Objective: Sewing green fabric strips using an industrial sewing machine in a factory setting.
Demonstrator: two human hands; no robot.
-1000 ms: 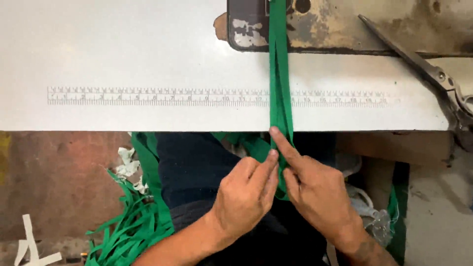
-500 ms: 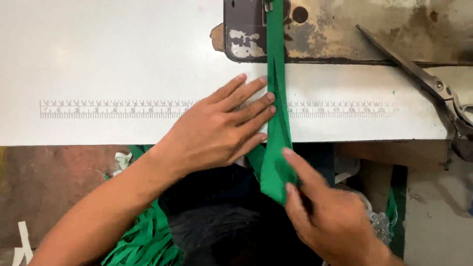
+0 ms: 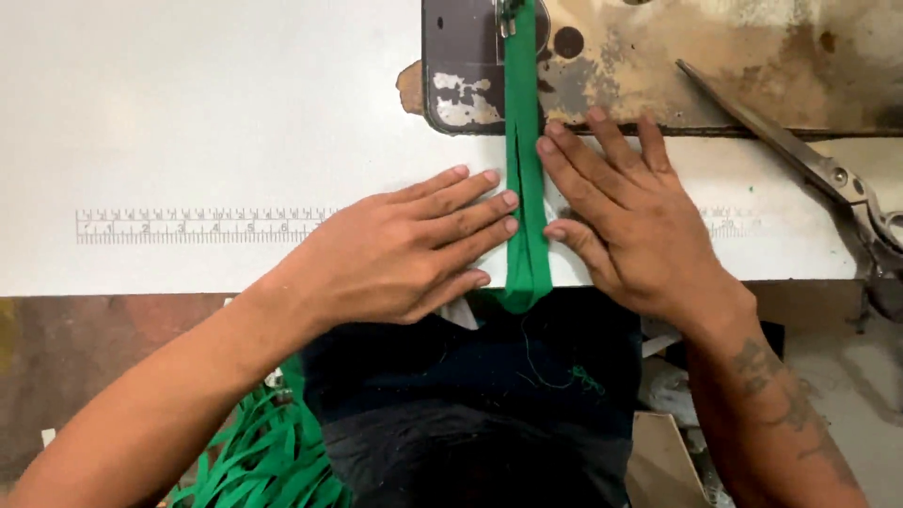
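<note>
Green strip (image 3: 523, 179) of folded cloth, narrow and long, lying on the white worktop (image 3: 235, 122) and running from the worn metal plate (image 3: 470, 85) down over the near edge, where the end hangs in a small fold. Left hand (image 3: 395, 254) flat on the worktop just left of the strip, fingers spread a little and straight, fingertips touching the strip's left edge. Right hand (image 3: 630, 226) flat just right of the strip, fingers stretched toward the plate, index finger along the strip's right edge. No pinch by either grip: both open and pressing down, holding nothing.

Judged from the look: very light, soft and limp, no stiffness at all, so likely to bend, twist or unfold when lifted. Probably a little slippery on the smooth worktop, not fragile. Best held at both edges with flat fingertips, close to the plate, or pinched at the hanging end.

Printed ruler (image 3: 202, 226) on the worktop left of the strip, passing under the left hand. Big scissors (image 3: 809, 165) well right of the strip, closed, partly on the plate. Heap of similar green strips (image 3: 263, 452) below the worktop edge, left of the dark lap (image 3: 470, 404). No containers to see; whether the heap sits in something, cannot tell.
</note>
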